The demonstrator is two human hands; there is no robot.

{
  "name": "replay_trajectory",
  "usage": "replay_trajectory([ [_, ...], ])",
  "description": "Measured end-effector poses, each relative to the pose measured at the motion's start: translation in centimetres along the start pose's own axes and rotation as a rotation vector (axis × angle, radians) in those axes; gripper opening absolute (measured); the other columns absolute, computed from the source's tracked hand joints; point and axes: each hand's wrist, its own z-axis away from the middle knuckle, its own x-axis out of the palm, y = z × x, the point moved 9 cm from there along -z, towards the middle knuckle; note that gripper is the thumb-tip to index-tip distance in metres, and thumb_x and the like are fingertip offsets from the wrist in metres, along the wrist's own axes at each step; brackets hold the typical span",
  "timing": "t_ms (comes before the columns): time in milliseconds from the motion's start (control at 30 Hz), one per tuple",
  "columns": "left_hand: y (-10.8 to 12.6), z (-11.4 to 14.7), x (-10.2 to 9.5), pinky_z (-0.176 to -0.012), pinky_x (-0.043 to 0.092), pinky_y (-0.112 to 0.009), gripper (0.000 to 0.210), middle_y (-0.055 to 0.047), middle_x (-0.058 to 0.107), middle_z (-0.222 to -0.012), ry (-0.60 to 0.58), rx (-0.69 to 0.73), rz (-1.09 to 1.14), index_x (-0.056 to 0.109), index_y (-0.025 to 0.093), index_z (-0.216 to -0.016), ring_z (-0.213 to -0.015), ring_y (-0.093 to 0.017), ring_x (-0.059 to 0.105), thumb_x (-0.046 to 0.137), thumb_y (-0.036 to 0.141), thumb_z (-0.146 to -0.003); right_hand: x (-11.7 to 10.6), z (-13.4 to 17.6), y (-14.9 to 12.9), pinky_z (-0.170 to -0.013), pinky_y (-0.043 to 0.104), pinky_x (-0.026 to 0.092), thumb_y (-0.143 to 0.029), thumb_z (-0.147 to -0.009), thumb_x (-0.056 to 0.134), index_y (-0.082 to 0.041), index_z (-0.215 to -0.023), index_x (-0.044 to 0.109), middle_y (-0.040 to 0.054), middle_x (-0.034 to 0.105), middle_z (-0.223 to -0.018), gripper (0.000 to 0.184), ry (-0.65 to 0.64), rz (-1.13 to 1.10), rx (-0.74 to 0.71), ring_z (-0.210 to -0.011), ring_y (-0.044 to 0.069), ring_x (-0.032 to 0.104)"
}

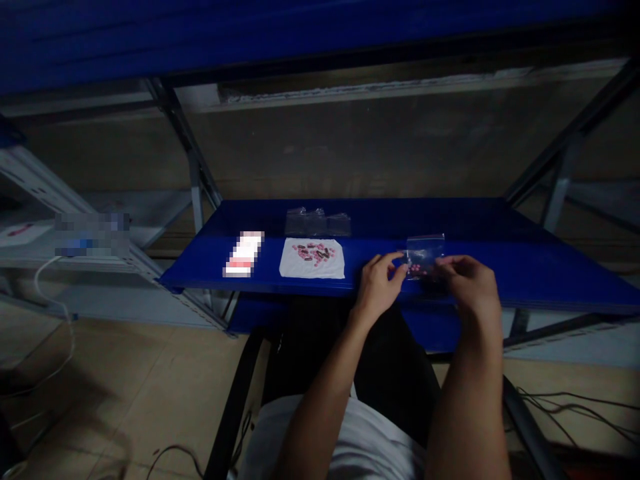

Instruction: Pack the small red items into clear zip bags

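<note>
Work surface: a glossy blue shelf (pixel 380 220), its front edge at the seated person's lap, set in a grey metal rack (pixel 195 190).
Overhead: a second blue panel (pixel 280 40) across the top of the view.
Room: dim; a dull wall (pixel 350 147) behind the rack, pale floor tiles (pixel 130 393) below, dark cables (pixel 575 407) on the right, a white cable (pixel 70 320) hanging on the left.
Bag position: the clear bag (pixel 425 250) is on the right half of the shelf, near the front edge, between the two hands; whether it lies flat or is partly lifted, I cannot tell.
Bag direction: the straight edge with a faint pinkish line faces the wall, the opposite edge faces the person; the outline is close to square, so the long axis is unclear.
Bag look: transparent, shiny, lightly creased, with small pink pieces (pixel 417 269) gathered in the near part.
Right fingers: the right hand (pixel 473 283) pinches the bag's right side between thumb and forefinger.
Left fingers: the left hand (pixel 380 283) has thumb and forefinger tips at the bag's left edge; gripping or merely touching, I cannot tell.
White sheet: left of the hands, the sheet (pixel 289 263) bears more pink pieces mixed with dark elongated pieces (pixel 325 253).
Spare bags: flat transparent bags (pixel 317 222) lie overlapping just behind the sheet.
Far left: a bright, pixelated rectangle (pixel 245 253), slanted.
</note>
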Motion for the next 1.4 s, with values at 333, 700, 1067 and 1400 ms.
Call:
replay_trajectory([
  [333,-2.4,-0.1,-5.4,-0.071,0.059,-0.024,0.036,-0.008,0.077,-0.098,0.112,-0.205,0.412,0.067,0.017,-0.126,-0.08,-0.016,0.073,0.067,0.038,-0.097,6.1,3.6,-8.0,-0.056,0.026,0.044,-0.056,-0.07,0.088,-0.021,-0.085,0.067,0.0009,0.067,-0.072,0.043,-0.485,-0.384,-0.009,-0.061,0.014,0.055],
  [700,0.0,0.3,-11.0,-0.077,0.059,-0.027,0.018,-0.007,0.078,-0.101,0.3,-0.021,0.328,0.081,0.019,-0.105,-0.088,-0.017,0.073,0.065,0.023,-0.096,5.5,5.0,-13.4,-0.058,0.029,0.042,-0.068,-0.078,0.077,-0.023,-0.085,0.064,0.0012,0.063,-0.073,0.047,-0.136,-0.039,-0.199,-0.063,0.016,0.055],
  [1067,3.4,0.7,-12.7,-0.1,0.055,-0.033,0.031,-0.005,0.076,-0.109,0.281,0.168,0.086,0.082,0.023,-0.101,-0.106,-0.017,0.071,0.057,0.006,-0.094,9.5,6.0,-13.5,-0.048,0.023,0.036,-0.054,-0.075,0.081,-0.022,-0.079,0.067,0.0013,0.065,-0.068,0.035,-0.337,-0.541,0.035,-0.061,0.016,0.058],
  [1400,5.5,0.7,-12.8,-0.077,0.055,-0.025,0.019,-0.004,0.075,-0.1,0.134,0.197,0.041,0.077,0.024,-0.109,-0.092,-0.016,0.07,0.071,0.018,-0.092,9.2,5.9,-14.5,-0.048,0.025,0.038,-0.056,-0.072,0.085,-0.022,-0.082,0.069,0.0015,0.068,-0.072,0.039,-0.31,-0.553,-0.082,-0.058,0.015,0.055],
])
